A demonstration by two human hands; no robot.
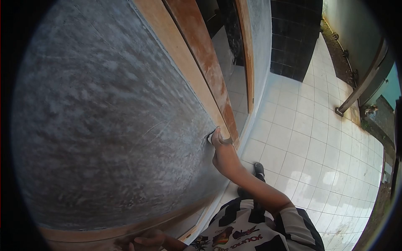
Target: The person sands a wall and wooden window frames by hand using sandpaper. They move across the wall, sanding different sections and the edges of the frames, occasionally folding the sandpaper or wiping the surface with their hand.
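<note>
My right hand [222, 152] is closed on a small, thin piece with a pale edge, perhaps sandpaper [210, 137]. That piece is pressed against the grey wall [113, 117], right where it meets the light wooden door frame [184, 62]. My thumb lies along the frame side, and the fingers hide most of what I hold. Low in the view, my left hand [148, 240] is in shade beside a lower wooden frame [83, 235]. Its fingers look apart, with nothing visible in them, though the bottom edge cuts part of the hand off.
A reddish-brown door [205, 54] with pale dust stands within the frame. White floor tiles [289, 121] stretch to the right, my shoe [259, 169] on them. Black wall tiles [293, 37] are farther off, and a slanted post [362, 83] rises at the floor's outer edge.
</note>
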